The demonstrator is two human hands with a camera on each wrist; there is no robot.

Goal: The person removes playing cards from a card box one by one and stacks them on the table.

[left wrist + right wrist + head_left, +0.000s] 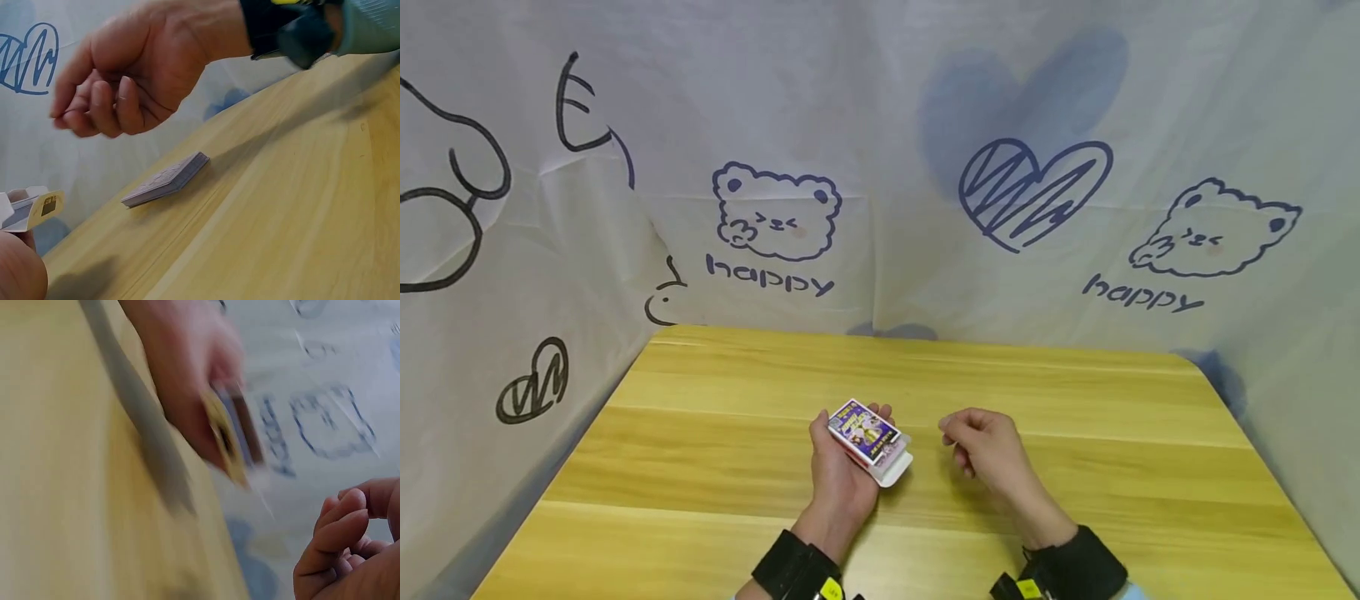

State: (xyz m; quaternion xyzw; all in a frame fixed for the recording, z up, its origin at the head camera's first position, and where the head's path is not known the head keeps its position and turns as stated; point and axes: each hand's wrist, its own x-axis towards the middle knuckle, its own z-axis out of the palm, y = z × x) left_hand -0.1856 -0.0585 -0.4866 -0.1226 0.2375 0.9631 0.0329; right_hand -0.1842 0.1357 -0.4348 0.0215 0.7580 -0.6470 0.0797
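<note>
My left hand (842, 483) holds a small card box (859, 427) with a purple and yellow printed front, its thumb along one side and fingertips showing at the other. The box's white end flap (895, 471) hangs unfolded toward my right hand, with a pinkish card face showing at the opening. My right hand (992, 446) hovers to the right of the box, fingers loosely curled with nothing visible between them. In the left wrist view a stack of cards (165, 180) shows on the tabletop below my right hand; the head view does not show it.
The wooden table (700, 400) stretches out around both hands. A pale cloth (880, 100) printed with bears, hearts and lettering stands behind it and along its sides. Black wrist straps (1078, 567) sit on both forearms.
</note>
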